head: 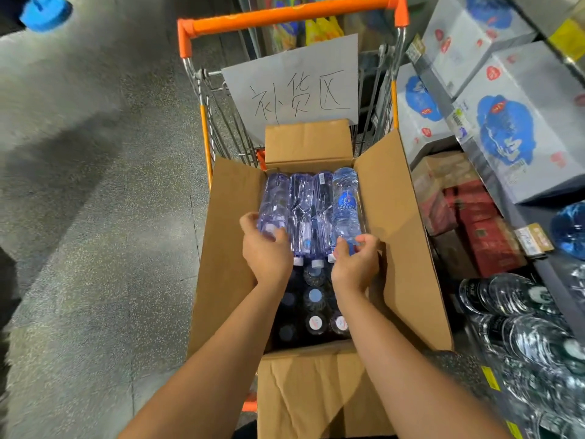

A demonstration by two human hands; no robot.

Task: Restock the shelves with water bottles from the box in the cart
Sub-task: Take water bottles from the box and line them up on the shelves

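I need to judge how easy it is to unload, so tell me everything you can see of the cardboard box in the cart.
The cardboard box is plain brown corrugated card, standing in the orange-handled cart with all four flaps folded open. At its far end four clear bottles lie side by side, caps toward the person; below them, upright bottles show their caps in the darker near end. The left hand and right hand reach inside, gripping the outer lying bottles.

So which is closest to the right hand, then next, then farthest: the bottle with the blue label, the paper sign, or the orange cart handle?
From the right hand:
1. Bottle with the blue label, rightmost of the lying bottles, touching the fingers.
2. Paper sign, hanging in the cart beyond the box.
3. Orange cart handle, at the cart's far end.
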